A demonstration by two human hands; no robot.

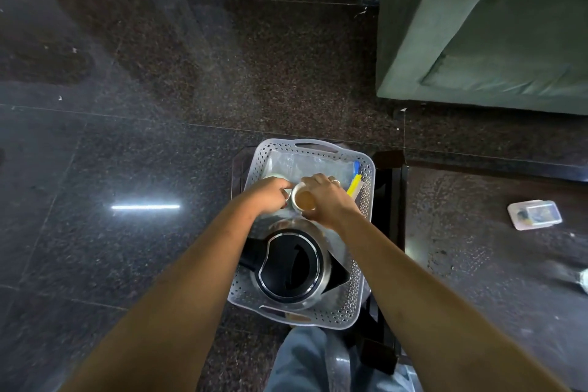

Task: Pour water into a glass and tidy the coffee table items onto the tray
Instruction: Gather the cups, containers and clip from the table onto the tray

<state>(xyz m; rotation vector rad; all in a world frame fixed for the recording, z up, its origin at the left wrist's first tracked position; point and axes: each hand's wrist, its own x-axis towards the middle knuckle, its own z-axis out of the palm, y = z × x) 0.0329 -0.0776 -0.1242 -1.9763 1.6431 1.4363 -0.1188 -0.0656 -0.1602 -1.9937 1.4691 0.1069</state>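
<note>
Found white perforated tray point(358, 289) resting on a glass top; exact support beneath not clear. Logged in its near half: steel kettle point(291, 264) with black lid, upright, handle to the left, spout to the right. No brand mark legible on lid or body.

Logged in the middle of the tray, just beyond the kettle: white cup point(304, 200), upright, holding tan liquid. Right hand point(327, 200) wrapped round the cup from the right, fingers over the far rim, thumb at the near side. Left hand point(270, 197) curled at the cup's left side, fingertips touching or nearly touching it; grip there cannot be told. Pale round item point(274, 176) partly hidden under that hand.

Noted along the far end: clear plastic packet point(305, 164) lying flat, blue and yellow parts at its right; print too blurred to read.

Noted well apart, on the dark surface to the right: small clear lidded box point(534, 215), contents unreadable. Green sofa point(477, 25) beyond.
</note>
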